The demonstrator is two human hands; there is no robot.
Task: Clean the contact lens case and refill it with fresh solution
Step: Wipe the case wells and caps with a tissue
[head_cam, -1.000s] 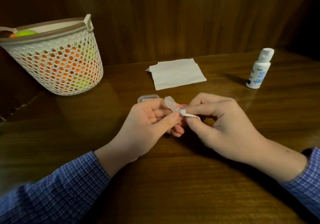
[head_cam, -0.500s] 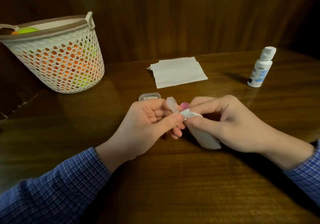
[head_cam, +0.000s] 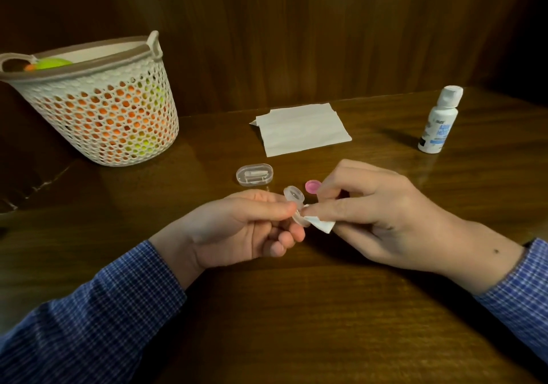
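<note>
My left hand [head_cam: 237,229] pinches a clear contact lens case [head_cam: 295,201] between thumb and fingers, just above the wooden table [head_cam: 296,324]. One open well of the case points up and away. My right hand [head_cam: 376,208] pinches a small folded white tissue [head_cam: 321,224] and presses it against the case's near well. A pink cap [head_cam: 312,187] lies on the table just behind my right fingers. The white solution bottle [head_cam: 439,121] stands capped at the far right.
A clear oval box [head_cam: 255,174] holding small white tools lies behind my left hand. Folded white tissues [head_cam: 302,128] lie at the back centre. A white perforated basket [head_cam: 98,101] with orange and green contents stands at the far left. A wood wall rises behind the table.
The tissue is now bunched small at my right fingertips against the case; its hanging tail is gone. The pink cap and clear box are now fully uncovered behind my hands.
</note>
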